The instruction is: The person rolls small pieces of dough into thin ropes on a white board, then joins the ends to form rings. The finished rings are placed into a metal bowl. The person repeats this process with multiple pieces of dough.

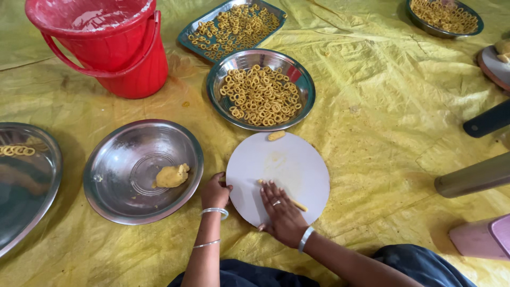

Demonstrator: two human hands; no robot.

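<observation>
Far left edge: big steel plate [24, 180] w/ a few dough rings on it, cut off by the frame. Far left: red plastic bucket [103, 45], handle down. Next, steel bowl [142, 170] on the yellow tarp [372, 106], holding a yellow dough lump [171, 176] right of its centre.

Left hand [215, 194] is curled shut on the left rim of the round white board [287, 162], thumb on top, bangles at the wrist. Right hand [281, 212] lies flat & open, palm down, fingers spread on the board's near part, pressing on a thin dough rope [295, 203]. Rope's long axis runs diagonal: one end pokes out far-left past the fingertips, other end points near-right; middle is hidden under the hand. Small dough stub [276, 135] sits at the board's far edge.

Beyond the board: steel dish of dough rings [260, 93], then a rectangular tray of rings [234, 26]. Far right: another ring-filled dish [445, 16].
</observation>
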